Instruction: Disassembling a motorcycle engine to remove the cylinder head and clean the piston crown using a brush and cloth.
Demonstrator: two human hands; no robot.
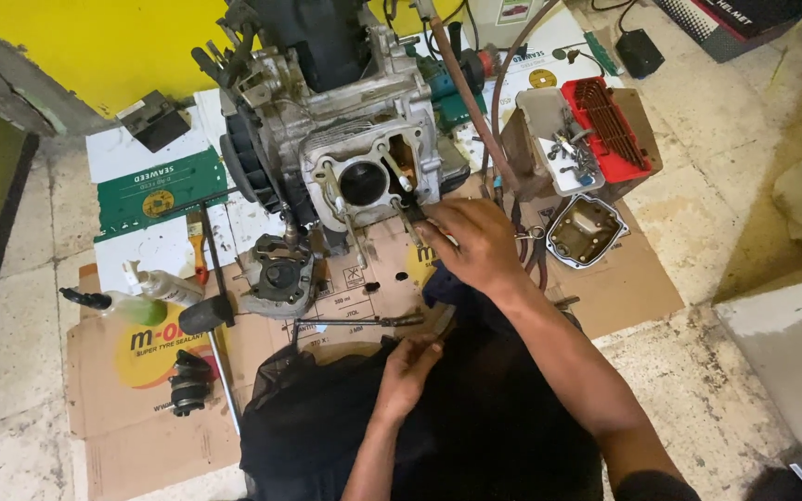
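Right hand (477, 243) is up at the engine (345, 139) on the cardboard (141, 390), fingers pinched shut on a dark tool (410, 209) by the open cylinder bore (364, 183), while the left hand (407, 366) sits low, fingers curled, can't tell on what.

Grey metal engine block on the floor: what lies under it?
Flattened brown cardboard and white printed sheets reach under the grey metal engine block; the floor directly beneath is hidden.

Right hand (477, 243) reaches forward, arm stretched out, fingers curled in a pinch. Left hand (407, 369) sits low and close, fingers bent, forearm angled upward.
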